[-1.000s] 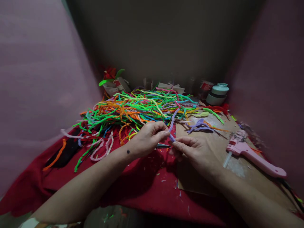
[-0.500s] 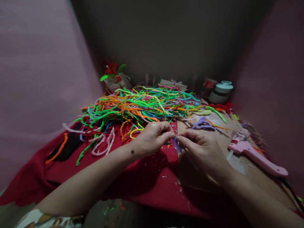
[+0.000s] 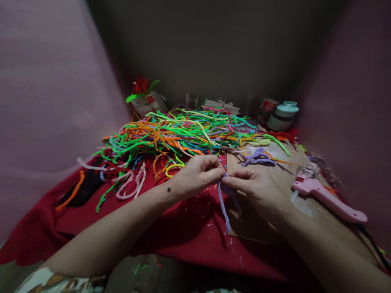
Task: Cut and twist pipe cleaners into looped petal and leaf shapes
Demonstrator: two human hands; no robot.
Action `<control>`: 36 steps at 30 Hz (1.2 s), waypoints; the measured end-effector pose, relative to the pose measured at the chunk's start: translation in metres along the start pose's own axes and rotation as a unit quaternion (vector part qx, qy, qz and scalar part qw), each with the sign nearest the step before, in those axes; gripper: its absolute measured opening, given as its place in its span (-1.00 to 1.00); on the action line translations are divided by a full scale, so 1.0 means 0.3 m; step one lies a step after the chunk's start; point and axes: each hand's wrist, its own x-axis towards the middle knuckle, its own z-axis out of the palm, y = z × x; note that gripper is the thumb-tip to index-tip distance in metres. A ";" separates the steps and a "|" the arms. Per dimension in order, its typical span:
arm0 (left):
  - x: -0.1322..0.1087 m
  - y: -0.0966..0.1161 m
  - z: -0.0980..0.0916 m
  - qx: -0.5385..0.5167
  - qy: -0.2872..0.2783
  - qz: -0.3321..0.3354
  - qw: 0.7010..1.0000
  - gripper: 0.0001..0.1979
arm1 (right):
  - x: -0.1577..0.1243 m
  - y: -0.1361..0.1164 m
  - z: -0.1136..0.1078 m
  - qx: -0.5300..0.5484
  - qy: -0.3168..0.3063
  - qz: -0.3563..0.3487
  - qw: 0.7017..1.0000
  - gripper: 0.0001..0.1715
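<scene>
Between my two hands is a purple pipe cleaner [image 3: 223,209], bent, with its fuzzy ends hanging down over the cloth and cardboard edge. My left hand [image 3: 200,173] pinches it near the top with thumb and forefinger. From the other side, my right hand [image 3: 255,185] grips it too, its fingertips almost touching the left ones. Part of the purple piece is hidden behind the right fingers. Beyond the right hand lies another bent purple pipe cleaner shape [image 3: 259,157] on the brown cardboard [image 3: 253,230].
A big heap of coloured pipe cleaners [image 3: 180,132] spreads across the red cloth [image 3: 186,240]. At right a pink glue gun [image 3: 328,195] rests on the cardboard. Behind stand a teal-lidded jar [image 3: 282,116] and a red flower [image 3: 141,86]. A black item [image 3: 84,189] lies at left.
The purple pipe cleaner has turned between my fingers; one end now hangs straight down at the left of my right hand. The view has shifted slightly.
</scene>
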 end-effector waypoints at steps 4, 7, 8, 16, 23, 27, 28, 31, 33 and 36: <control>0.001 -0.008 0.000 -0.004 0.010 0.027 1.000 -0.85 | 0.001 0.009 0.012 0.081 -0.027 0.043 0.995 -0.80; 0.003 -0.018 0.000 -0.008 0.020 0.051 0.998 -0.85 | 0.004 0.018 0.019 0.118 -0.062 0.079 0.988 -0.76; 0.004 -0.022 0.000 -0.017 0.024 0.052 0.998 -0.86 | 0.005 0.020 0.020 0.122 -0.066 0.089 0.986 -0.75; 0.008 -0.032 0.014 -0.189 0.002 -0.071 0.979 -0.78 | 0.017 0.041 0.013 0.125 -0.068 0.068 0.988 -0.73; 0.001 -0.025 0.039 -0.088 0.106 -0.027 0.990 -0.81 | 0.012 0.044 0.044 0.093 -0.017 0.070 0.993 -0.73; 0.005 -0.031 0.041 -0.029 0.137 0.007 0.990 -0.81 | 0.004 0.049 0.056 0.073 0.004 0.040 0.996 -0.73; 0.008 -0.031 0.040 -0.038 0.125 -0.001 0.991 -0.81 | 0.002 0.050 0.056 0.088 -0.001 0.036 0.995 -0.75; 0.019 -0.029 0.035 -0.073 0.078 -0.034 0.994 -0.83 | 0.002 0.050 0.052 0.132 -0.026 0.048 0.990 -0.77; 0.025 -0.030 0.033 -0.094 0.068 -0.045 0.992 -0.84 | 0.007 0.047 0.046 0.145 -0.034 0.060 0.987 -0.77; 0.029 -0.035 0.032 -0.130 0.080 -0.043 0.987 -0.83 | 0.020 0.038 0.033 0.177 -0.019 0.062 0.982 -0.79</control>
